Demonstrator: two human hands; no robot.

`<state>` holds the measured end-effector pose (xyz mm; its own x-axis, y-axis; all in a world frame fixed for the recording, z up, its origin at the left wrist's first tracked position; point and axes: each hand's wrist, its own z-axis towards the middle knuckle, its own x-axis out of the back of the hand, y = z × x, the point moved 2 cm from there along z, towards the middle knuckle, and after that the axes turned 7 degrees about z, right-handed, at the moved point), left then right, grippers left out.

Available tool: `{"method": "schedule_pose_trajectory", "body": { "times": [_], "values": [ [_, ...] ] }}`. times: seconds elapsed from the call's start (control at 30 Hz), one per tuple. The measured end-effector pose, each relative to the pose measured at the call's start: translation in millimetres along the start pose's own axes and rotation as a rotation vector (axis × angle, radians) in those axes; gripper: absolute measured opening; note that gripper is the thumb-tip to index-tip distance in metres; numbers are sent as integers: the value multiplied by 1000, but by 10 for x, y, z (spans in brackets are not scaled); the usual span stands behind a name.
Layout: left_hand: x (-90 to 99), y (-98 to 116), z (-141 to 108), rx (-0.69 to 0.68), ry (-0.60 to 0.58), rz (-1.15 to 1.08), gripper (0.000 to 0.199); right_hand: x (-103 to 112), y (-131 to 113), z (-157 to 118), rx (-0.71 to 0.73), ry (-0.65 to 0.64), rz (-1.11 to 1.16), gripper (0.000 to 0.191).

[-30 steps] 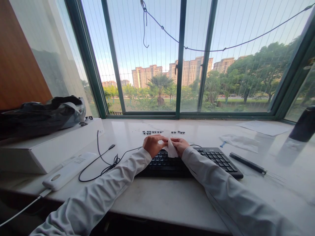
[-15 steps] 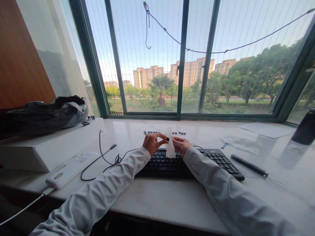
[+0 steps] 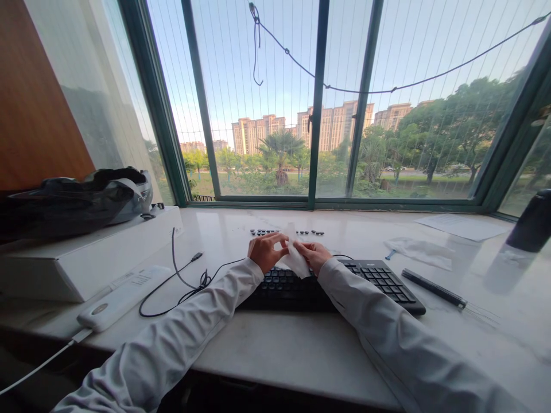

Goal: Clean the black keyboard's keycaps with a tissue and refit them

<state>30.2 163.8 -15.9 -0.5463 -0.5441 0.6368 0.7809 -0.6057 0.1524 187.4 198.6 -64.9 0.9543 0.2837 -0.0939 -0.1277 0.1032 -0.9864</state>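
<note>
Above the black keyboard (image 3: 293, 295), both hands meet at a thin white tissue (image 3: 297, 261). My right hand (image 3: 314, 254) pinches the tissue from the right. My left hand (image 3: 264, 251) is closed with thumb and fingertips together at the tissue's left side; the small dark piece seen there before is hidden now. A row of small black keycaps (image 3: 316, 233) lies on the white counter behind the hands, partly covered by them and the tissue.
A white power strip (image 3: 116, 301) and a black cable (image 3: 150, 314) lie at left, beside a white box (image 3: 64, 264) with a dark bag (image 3: 86, 201). At right are a black tool (image 3: 434, 288), a plastic bag (image 3: 419, 252), paper (image 3: 462, 225) and a dark bottle (image 3: 531, 223).
The tissue has shifted left and spread around the fingertips. The small dark piece between my left fingertips has gone out of sight, and my right hand has moved slightly left.
</note>
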Motion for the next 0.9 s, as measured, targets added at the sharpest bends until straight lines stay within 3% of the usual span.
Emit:
{"method": "schedule_pose_trajectory", "body": {
  "times": [0.3,0.47,0.73,0.9],
  "values": [
    [-29,12,31,-36,-111,-76,14,92,-78,-51,-15,77,-111,53],
    [-36,2,36,20,-113,-94,14,65,-144,-105,15,121,-212,45],
    [21,25,38,64,-64,-182,23,102,-170,-98,-44,322,-43,43],
    [59,39,41,100,-53,-201,30,270,-240,-78,-49,474,-79,36]
  ]
}}
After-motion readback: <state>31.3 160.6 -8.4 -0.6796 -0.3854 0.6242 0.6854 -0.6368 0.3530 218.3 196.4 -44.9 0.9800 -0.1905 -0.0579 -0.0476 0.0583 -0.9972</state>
